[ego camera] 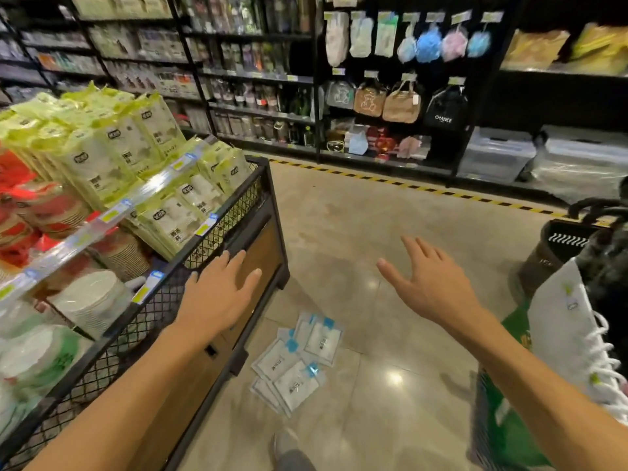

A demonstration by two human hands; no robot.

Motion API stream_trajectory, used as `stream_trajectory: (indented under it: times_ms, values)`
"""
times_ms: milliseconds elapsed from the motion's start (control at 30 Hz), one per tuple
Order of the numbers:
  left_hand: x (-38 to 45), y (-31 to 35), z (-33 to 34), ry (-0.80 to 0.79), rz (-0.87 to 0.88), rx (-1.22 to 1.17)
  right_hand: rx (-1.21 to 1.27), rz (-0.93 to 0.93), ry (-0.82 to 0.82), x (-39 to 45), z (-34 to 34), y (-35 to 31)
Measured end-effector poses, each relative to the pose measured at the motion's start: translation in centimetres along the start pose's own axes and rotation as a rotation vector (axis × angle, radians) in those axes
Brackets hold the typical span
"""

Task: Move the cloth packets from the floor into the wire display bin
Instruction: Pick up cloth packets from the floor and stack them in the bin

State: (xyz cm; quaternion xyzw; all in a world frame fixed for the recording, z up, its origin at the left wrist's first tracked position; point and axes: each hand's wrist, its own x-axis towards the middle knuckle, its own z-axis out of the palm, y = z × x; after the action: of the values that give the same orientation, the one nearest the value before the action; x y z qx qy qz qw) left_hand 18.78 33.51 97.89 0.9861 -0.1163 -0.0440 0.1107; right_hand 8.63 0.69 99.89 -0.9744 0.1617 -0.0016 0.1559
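Note:
Several white cloth packets (295,362) with blue tabs lie in a loose heap on the floor, beside the corner of the wire display bin (217,232). The bin has a black mesh wall and wooden lower panels; it holds yellow-green packets (170,215), red cups and white plates. My left hand (221,294) is held over the bin's rim, fingers straight, holding nothing. My right hand (428,283) hovers over the open floor with fingers spread, empty. Both hands are well above the packets.
Black shelving (316,96) with hanging bags and sponges lines the far side, behind a yellow-black floor stripe (407,183). A black shopping basket (557,246) and a white bag (571,334) stand at the right. My shoe (289,447) is just below the packets.

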Motion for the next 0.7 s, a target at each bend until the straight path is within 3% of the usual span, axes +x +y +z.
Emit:
stream_trajectory:
  times_ms: [400, 700]
  values:
    - [16.9, -7.1, 8.5, -0.087, 0.124, -0.006, -0.045, 0.169, 0.017, 13.9, 10.4, -3.0]
    - [23.0, -9.4, 24.3, -0.161, 0.116, 0.26, -0.116, 0.111, -0.072, 22.7, 27.3, 1.3]
